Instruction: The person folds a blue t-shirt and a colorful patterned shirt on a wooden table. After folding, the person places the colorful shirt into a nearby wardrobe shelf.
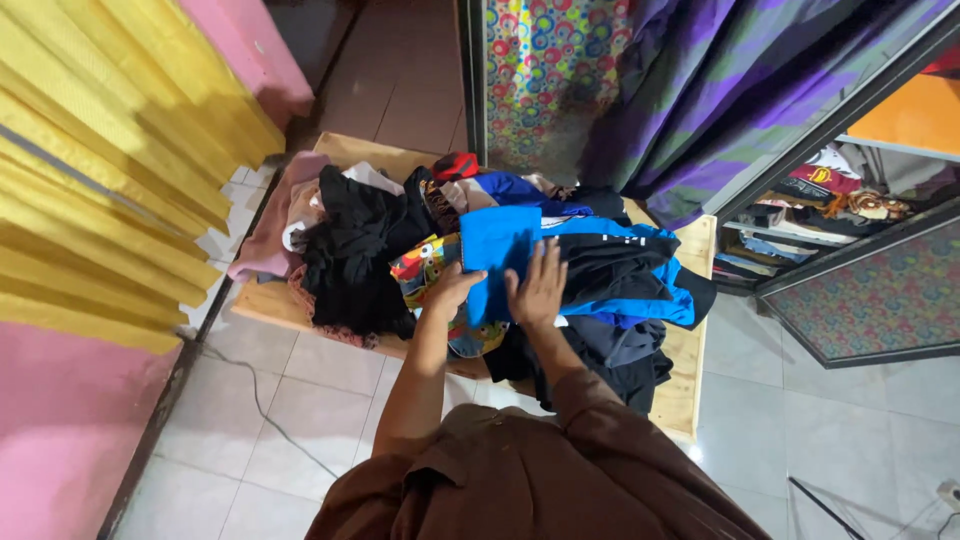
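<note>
Both hands down on the bright blue garment [497,262] atop the clothes heap, toward the near edge of the wooden bench [683,385]. Left hand [450,290] curled at its left border beside the patterned cloth [425,268], grip unclear; right hand [538,287] spread flat, fingers open, pressing its middle. Long axis running straight away toward the far edge, lying directly ahead of both palms, each equally close.

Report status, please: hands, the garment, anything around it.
Left hand and right hand flat on blue garment, open. Garment atop clothes pile on wooden platform. Black clothes alongside.
</note>
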